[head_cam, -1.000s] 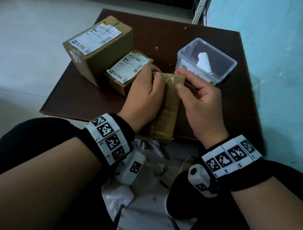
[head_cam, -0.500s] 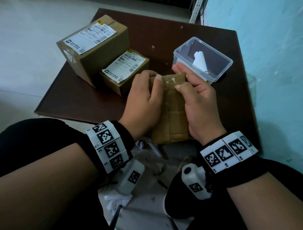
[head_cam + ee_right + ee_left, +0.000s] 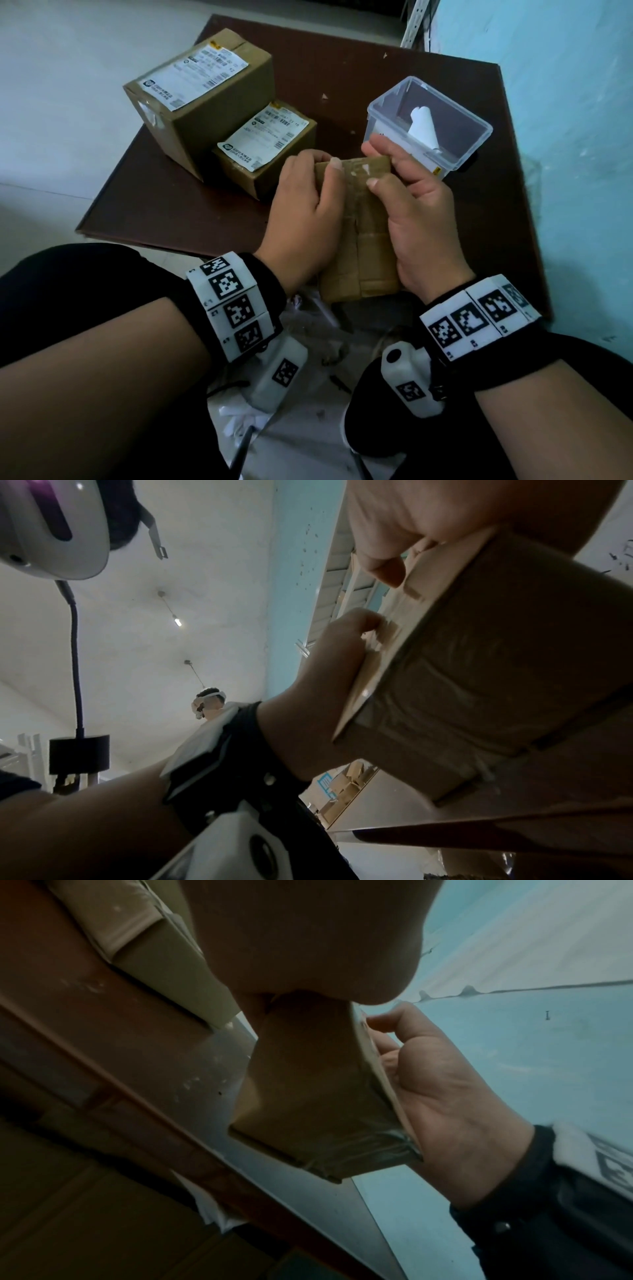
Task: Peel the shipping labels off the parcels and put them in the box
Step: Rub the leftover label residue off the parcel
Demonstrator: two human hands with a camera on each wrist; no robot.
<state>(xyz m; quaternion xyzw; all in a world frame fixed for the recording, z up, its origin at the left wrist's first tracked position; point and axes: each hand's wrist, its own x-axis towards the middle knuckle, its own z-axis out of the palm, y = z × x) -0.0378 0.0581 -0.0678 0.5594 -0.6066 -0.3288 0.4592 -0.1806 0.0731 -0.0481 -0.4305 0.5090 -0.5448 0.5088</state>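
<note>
Both hands hold a small brown taped parcel [image 3: 363,246] over the table's near edge. My left hand [image 3: 318,164] grips its left side with the thumb on the top face. My right hand [image 3: 383,156] grips the right side, its thumb beside a white scrap of label [image 3: 365,168] at the far end. The left wrist view shows the parcel [image 3: 308,1096] from below with the right hand [image 3: 445,1096] on it. A clear plastic box [image 3: 462,150] behind the hands holds a rolled white label [image 3: 423,126].
On the dark brown table [image 3: 342,68] a large cardboard parcel [image 3: 219,126] and a smaller one [image 3: 274,174] stand at the left, each with a white shipping label on top. A blue wall runs along the right. Torn paper lies on the floor below.
The parcel has turned in both hands from edge-on to its broad face up, and come nearer the table's front edge. Both hands keep their hold.
</note>
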